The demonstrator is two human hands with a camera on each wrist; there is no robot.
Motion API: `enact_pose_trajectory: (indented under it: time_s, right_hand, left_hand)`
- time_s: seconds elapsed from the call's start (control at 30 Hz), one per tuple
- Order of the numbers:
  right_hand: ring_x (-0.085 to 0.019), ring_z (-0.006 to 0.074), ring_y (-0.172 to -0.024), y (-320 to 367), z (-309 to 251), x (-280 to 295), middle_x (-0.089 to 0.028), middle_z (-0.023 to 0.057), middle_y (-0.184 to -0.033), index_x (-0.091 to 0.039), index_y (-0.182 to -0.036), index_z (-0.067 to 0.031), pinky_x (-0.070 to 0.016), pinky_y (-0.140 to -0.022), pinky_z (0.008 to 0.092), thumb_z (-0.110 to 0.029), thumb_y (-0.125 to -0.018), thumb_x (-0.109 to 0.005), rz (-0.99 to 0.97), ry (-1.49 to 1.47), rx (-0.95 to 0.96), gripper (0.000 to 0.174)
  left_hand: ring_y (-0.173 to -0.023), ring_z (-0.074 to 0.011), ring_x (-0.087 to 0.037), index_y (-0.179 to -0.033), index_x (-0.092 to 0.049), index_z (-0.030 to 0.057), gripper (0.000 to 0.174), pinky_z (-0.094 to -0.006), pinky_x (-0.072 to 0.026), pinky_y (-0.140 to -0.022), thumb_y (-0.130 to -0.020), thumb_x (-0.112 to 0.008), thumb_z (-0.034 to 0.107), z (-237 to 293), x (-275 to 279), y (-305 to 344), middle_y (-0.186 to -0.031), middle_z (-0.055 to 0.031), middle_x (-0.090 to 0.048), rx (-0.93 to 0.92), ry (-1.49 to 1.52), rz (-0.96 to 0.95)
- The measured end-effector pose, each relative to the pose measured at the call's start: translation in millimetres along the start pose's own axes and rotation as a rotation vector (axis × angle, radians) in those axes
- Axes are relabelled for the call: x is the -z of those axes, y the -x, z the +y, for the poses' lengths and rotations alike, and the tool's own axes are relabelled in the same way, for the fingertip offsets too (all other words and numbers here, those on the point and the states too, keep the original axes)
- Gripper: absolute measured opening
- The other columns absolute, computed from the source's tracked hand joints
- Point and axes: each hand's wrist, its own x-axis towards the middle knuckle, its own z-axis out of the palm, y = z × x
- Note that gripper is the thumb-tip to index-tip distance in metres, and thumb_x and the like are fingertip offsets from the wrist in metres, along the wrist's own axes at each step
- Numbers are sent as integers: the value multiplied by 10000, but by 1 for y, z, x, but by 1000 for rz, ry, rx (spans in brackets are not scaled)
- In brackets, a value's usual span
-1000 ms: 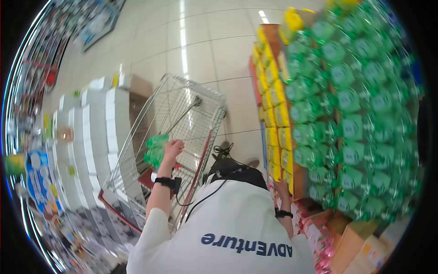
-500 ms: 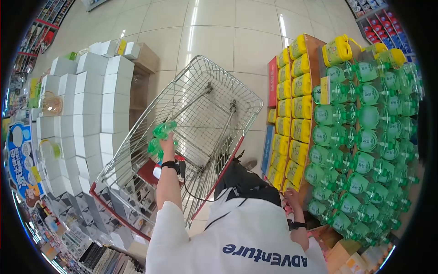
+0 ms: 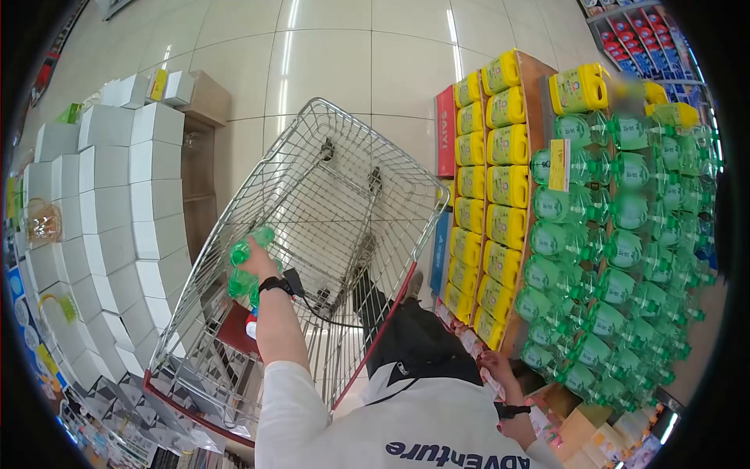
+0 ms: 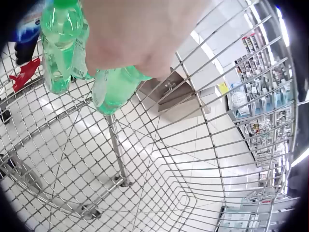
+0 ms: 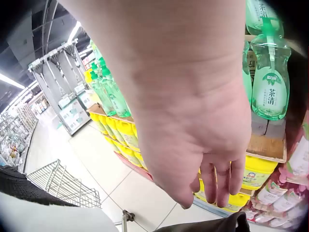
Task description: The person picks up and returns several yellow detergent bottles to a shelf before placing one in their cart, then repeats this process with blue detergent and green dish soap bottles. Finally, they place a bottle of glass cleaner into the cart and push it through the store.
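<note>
My left hand (image 3: 259, 264) is down inside the shopping cart (image 3: 337, 139), gripping a green bottle of clear plastic (image 4: 116, 89) whose body sticks out below the hand in the left wrist view. My fingers hide the rest of that bottle. Beside it, more green bottles (image 4: 59, 46) stand at the same side of the cart. My right hand (image 5: 198, 125) hangs loosely with its fingers pointing down and holds nothing. It is near the shelf of yellow jugs (image 3: 506, 146) and green pump bottles (image 5: 270, 84).
White boxes (image 3: 104, 199) are stacked left of the cart, next to a wooden shelf unit (image 3: 199, 156). Rows of green bottles (image 3: 621, 250) fill the display at right. A yellow price tag (image 3: 558, 164) sticks out there. Tiled floor (image 3: 328, 47) stretches ahead.
My left hand has moved from over the cart down to the green bottles and now grips one. The head view has shifted, and my right hand stays low by the display.
</note>
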Motion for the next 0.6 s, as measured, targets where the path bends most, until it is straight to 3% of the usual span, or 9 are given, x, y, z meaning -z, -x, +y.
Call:
enact_pose_trajectory:
  time_s: [0.17,0.23,0.27,0.3,0.4,0.43,0.5,0.53,0.6]
  right_hand:
    - [-660,165,-912,-8,-30,4,-683,93,-988,-582,-1219,13,-530,-815,297,-139,-890,-714,94,-234,-73,386]
    - [-662,170,-921,-12,-38,-2,-685,100,-1002,-582,-1225,11,-531,-819,299,-155,-894,-712,93,-210,-52,392]
    - [-663,175,-929,-16,-40,-5,-686,107,-1015,-582,-1230,10,-532,-822,301,-171,-899,-711,87,-185,-30,399]
    - [-663,175,-929,-22,-40,-8,-686,107,-1015,-582,-1230,10,-532,-822,301,-171,-899,-711,87,-186,-23,399]
    - [-688,224,-952,-34,-50,-20,-702,131,-1059,-631,-1182,16,-539,-825,324,-229,-889,-717,10,113,142,391]
    - [-688,224,-952,-41,-56,-21,-702,131,-1059,-631,-1182,16,-539,-825,324,-229,-889,-717,13,98,148,391]
    - [-696,251,-917,-58,-64,-23,-705,145,-1017,-647,-1157,9,-538,-809,337,-256,-890,-709,-78,407,164,380]
    - [-688,288,-902,-65,-71,-21,-691,163,-1030,-639,-1176,-4,-537,-792,360,-278,-885,-700,-64,422,281,404]
    - [-672,311,-928,-60,-81,-17,-680,166,-1049,-634,-1186,-13,-531,-814,375,-292,-887,-693,5,257,307,414]
  left_hand:
    - [-1279,-295,-473,-1499,-162,-51,1117,-434,-385,-1082,-718,-860,338,-20,31,23,-1484,-218,-383,-169,156,-173]
    - [-1255,-276,-485,-1510,-191,-8,1039,-432,-372,-1091,-739,-841,246,-8,47,50,-1458,-196,-418,116,146,-150]
    - [-1218,-269,-507,-1487,-285,19,912,-424,-389,-1063,-758,-813,165,3,55,75,-1407,-166,-471,133,305,-208]
    - [-1218,-269,-507,-1487,-285,19,912,-424,-389,-1063,-758,-813,165,0,64,79,-1407,-166,-471,130,311,-209]
    - [-1159,-243,-538,-1423,-395,16,745,-390,-422,-1002,-783,-772,74,5,110,97,-1328,-132,-529,-212,220,-578]
    - [-1159,-243,-538,-1423,-395,16,745,-390,-422,-1002,-783,-772,74,17,121,118,-1328,-132,-529,-226,218,-585]
    - [-1066,-247,-601,-1300,-505,-15,564,-379,-481,-918,-802,-756,69,43,141,160,-1260,-113,-579,-553,-21,-597]
    - [-1134,-231,-554,-1397,-401,-4,710,-366,-447,-973,-788,-758,67,58,152,174,-1325,-135,-522,-498,-137,-665]
    - [-1113,-230,-569,-1390,-413,3,734,-367,-463,-953,-750,-766,69,86,157,219,-1302,-136,-542,-611,-96,-783]
